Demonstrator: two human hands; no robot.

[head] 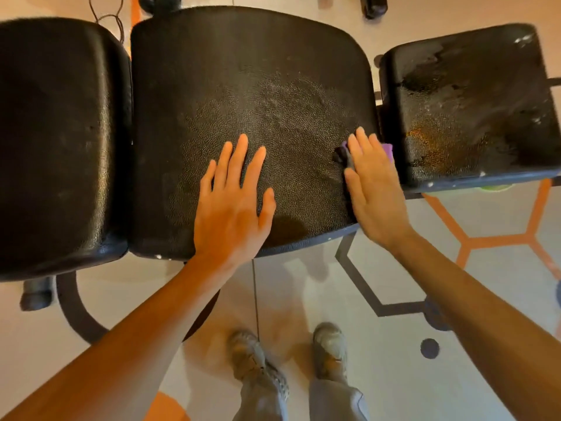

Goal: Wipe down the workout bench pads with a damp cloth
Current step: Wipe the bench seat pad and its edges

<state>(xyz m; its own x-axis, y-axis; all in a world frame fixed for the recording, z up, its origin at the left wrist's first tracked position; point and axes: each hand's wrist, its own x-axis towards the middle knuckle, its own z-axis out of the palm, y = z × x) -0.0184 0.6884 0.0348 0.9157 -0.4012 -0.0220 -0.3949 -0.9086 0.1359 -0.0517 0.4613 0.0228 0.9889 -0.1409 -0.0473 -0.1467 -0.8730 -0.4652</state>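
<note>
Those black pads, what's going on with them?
A person is wiping a workout bench. The right hand presses a purple cloth flat against the right edge of the middle pad. The left hand rests flat on the same pad, fingers spread. The right pad shows streaks and wet patches; the left pad looks dry.

Left hand (233, 202) flat on middle pad (243, 86); right hand (375, 189) presses purple cloth (388, 151).
</note>
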